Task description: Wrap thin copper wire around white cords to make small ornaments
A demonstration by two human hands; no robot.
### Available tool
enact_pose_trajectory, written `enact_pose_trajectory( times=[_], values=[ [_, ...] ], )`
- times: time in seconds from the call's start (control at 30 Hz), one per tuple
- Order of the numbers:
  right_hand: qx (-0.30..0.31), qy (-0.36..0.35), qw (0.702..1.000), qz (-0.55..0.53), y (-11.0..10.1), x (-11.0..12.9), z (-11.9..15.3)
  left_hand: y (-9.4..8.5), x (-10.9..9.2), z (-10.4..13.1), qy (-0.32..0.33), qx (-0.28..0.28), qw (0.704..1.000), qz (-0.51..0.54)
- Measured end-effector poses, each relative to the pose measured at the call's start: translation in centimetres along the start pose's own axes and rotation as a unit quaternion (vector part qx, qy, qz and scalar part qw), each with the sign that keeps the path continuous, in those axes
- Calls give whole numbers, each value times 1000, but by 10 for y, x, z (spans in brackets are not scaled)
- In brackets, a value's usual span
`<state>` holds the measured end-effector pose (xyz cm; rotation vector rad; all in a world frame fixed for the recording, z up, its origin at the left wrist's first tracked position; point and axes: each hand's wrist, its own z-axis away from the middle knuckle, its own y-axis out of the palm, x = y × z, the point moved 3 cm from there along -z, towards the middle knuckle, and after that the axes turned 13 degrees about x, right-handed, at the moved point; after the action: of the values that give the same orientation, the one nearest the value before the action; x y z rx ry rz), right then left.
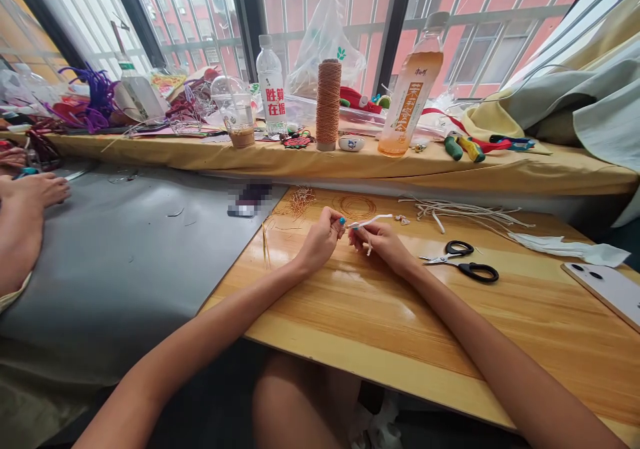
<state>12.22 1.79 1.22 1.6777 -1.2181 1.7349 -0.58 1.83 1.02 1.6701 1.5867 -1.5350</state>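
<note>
Over the wooden board, my left hand (320, 241) and my right hand (383, 243) meet almost fingertip to fingertip. A white cord (376, 219) is pinched in my right hand, one end sticking out to the right and a short strand hanging below the fingers. My left thumb and index finger are pressed together close to the cord; what lies between them is too small to make out. Blue shows on nails of both hands. Black-handled scissors (463, 261) lie partly spread to the right of my right hand. Behind the hands rests a coil of thin brown thread (356, 206).
White cords (467, 212) and a white cloth strip (570, 247) lie at the board's right, near a phone (607, 289). Tangled thread (301, 201) sits back left. A brown thread spool (328, 105) and bottles stand on the ledge. Another person's hand (43, 189) is far left.
</note>
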Motion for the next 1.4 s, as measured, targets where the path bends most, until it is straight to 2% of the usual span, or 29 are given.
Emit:
enact_pose_trajectory(
  times=[0.1, 0.23, 0.43, 0.67, 0.73, 0.77, 0.87, 0.93, 1.03, 1.1, 1.2, 1.3, 1.4],
  values=[
    [-3, -3, 999, 32, 6, -2, -1, 2, 0, 0, 16, 16, 1000, 18],
    [-32, -40, 996, 78, 8, 2, 0, 4, -5, 2, 42, 29, 999, -18],
    [-75, -31, 985, 151, 12, 6, 3, 0, -5, 3, 32, -17, 997, -63],
    [-66, 30, 970, 233, 23, 7, 2, -9, 2, -1, -42, -74, 986, -143],
    [-66, 23, 946, 317, 27, 9, 3, -10, 5, -2, -57, -75, 980, -176],
    [-70, 17, 925, 373, 29, 10, 4, -10, 7, -3, -61, -70, 977, -194],
    [-69, -4, 831, 552, 34, 15, 8, -8, 12, -3, -64, -34, 967, -244],
    [-78, -19, 774, 629, 32, 21, 11, -5, 14, -4, -60, -2, 961, -269],
    [-125, -48, 724, 677, 19, 29, 14, -2, 12, -3, -30, 41, 955, -292],
    [-138, -71, 711, 686, 11, 31, 16, 0, 10, -1, -2, 66, 953, -296],
    [-138, -95, 714, 680, 3, 30, 15, 1, 7, 0, 14, 93, 953, -288],
    [-143, -101, 721, 670, 1, 26, 14, 1, 6, 0, 14, 98, 956, -277],
    [-143, -106, 714, 677, 3, 23, 14, 0, 5, 0, 21, 101, 961, -258]
  ],
)
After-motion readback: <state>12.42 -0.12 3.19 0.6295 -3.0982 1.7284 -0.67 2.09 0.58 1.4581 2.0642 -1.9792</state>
